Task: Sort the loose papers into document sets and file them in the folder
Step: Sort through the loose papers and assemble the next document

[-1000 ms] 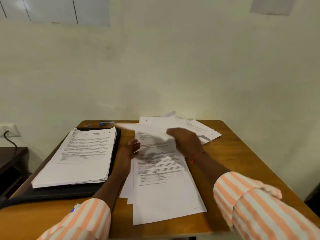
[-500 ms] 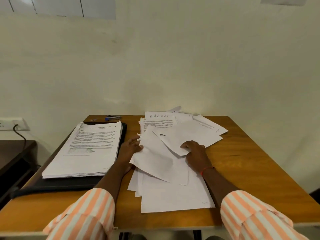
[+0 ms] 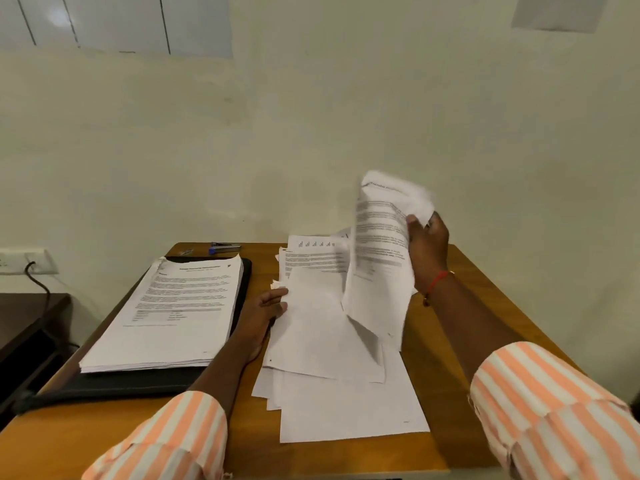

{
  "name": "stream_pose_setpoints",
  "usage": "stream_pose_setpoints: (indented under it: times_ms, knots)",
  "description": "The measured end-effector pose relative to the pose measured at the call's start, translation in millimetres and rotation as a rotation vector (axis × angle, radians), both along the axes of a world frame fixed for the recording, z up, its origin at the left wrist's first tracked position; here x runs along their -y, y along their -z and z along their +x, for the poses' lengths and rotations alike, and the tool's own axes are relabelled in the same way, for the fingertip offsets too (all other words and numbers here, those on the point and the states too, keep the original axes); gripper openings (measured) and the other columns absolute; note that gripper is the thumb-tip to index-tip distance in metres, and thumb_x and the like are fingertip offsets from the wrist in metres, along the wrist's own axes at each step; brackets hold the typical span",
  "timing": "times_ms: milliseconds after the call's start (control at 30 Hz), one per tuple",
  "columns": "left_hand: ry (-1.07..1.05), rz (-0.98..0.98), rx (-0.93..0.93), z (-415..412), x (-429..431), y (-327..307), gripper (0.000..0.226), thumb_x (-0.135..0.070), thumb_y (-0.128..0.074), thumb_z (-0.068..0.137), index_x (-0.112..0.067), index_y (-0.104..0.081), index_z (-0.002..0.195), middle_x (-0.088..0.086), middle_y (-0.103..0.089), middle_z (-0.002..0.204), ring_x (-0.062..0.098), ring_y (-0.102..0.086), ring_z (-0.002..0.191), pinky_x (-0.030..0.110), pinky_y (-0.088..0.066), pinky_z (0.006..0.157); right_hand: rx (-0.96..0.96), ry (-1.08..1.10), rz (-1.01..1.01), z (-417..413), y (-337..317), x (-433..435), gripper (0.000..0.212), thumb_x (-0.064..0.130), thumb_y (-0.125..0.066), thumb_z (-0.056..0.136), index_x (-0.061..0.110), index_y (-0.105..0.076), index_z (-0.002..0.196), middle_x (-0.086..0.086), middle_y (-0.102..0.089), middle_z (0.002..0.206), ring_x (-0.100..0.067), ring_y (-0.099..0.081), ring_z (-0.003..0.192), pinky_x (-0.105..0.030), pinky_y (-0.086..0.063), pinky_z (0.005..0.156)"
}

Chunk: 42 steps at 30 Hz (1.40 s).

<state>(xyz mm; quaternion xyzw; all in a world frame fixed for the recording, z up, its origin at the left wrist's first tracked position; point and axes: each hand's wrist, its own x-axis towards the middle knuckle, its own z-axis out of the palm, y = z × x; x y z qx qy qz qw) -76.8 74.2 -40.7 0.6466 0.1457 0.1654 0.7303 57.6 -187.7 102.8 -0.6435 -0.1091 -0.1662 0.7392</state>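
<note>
the right hand (image 3: 427, 254) pinches one sheet (image 3: 377, 268) by its right edge and holds it raised over the loose pile (image 3: 322, 344) at mid-desk (image 3: 346, 459), long axis near upright, print facing left toward the folder (image 3: 121, 386) (its top corner is blurred). the left hand (image 3: 263, 317) lies with fairly straight fingers on the pile's left edge. the sheet is light and floppy and it bows, so i judge a grip near a corner suits it.
</note>
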Motion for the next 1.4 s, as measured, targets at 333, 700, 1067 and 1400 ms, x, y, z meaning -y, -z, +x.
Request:
stream_pose_setpoints:
  times_ms: [333,700,1067,1400]
  knots:
    - [-0.029,0.002,0.008,0,8,-5,0.026,-0.02,-0.056,0.103,-0.012,-0.067,0.125,-0.012,-0.067,0.116,0.002,-0.064,0.101,0.008,-0.052,0.07,-0.255,-0.235,-0.163,-11,105,25,0.013,0.017,-0.051,0.104,0.018,-0.064,0.105,0.012,-0.069,0.09,-0.009,-0.062,0.084,-0.011,-0.048,0.06]
    - [0.012,0.064,0.011,5,2,4,0.028,-0.022,-0.061,0.101,-0.01,-0.069,0.124,-0.011,-0.068,0.12,0.008,-0.063,0.111,0.011,-0.052,0.076,-0.062,0.008,-0.174,-10,145,20,0.013,0.026,-0.057,0.102,0.033,-0.061,0.111,0.002,-0.066,0.121,-0.018,-0.065,0.11,-0.047,-0.059,0.09]
    - [0.031,0.093,-0.017,5,5,5,0.023,-0.022,-0.071,0.092,-0.012,-0.075,0.113,0.0,-0.073,0.118,0.02,-0.067,0.113,0.032,-0.055,0.097,-0.043,0.016,-0.242,-7,152,19,0.03,0.04,-0.058,0.099,0.02,-0.056,0.121,-0.003,-0.062,0.129,-0.022,-0.062,0.117,-0.052,-0.059,0.09]
    - [0.104,0.027,-0.023,-8,12,-12,0.034,-0.035,-0.061,0.098,-0.004,-0.07,0.111,0.014,-0.077,0.106,0.035,-0.075,0.096,0.044,-0.062,0.083,0.019,-0.25,-0.41,-34,153,-16,0.013,0.015,-0.06,0.1,0.016,-0.063,0.113,0.001,-0.07,0.115,-0.014,-0.066,0.107,-0.033,-0.057,0.089]
